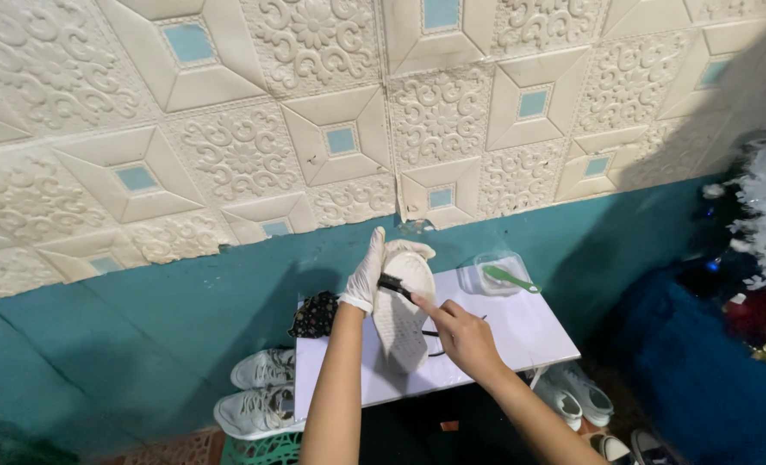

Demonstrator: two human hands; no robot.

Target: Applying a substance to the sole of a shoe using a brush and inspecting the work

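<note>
Gripping white shoe [403, 310] upright, toe up: gloved left hand [367, 277]; right hand [464, 337] pinching brush [395, 285].

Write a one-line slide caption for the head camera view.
Gloved left hand holds a white shoe sole-up over a white table while the bare right hand scrubs it with a dark brush.

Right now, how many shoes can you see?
6, maybe more hidden: one in the left hand, two grey ones left of the table, three on the right.
</note>
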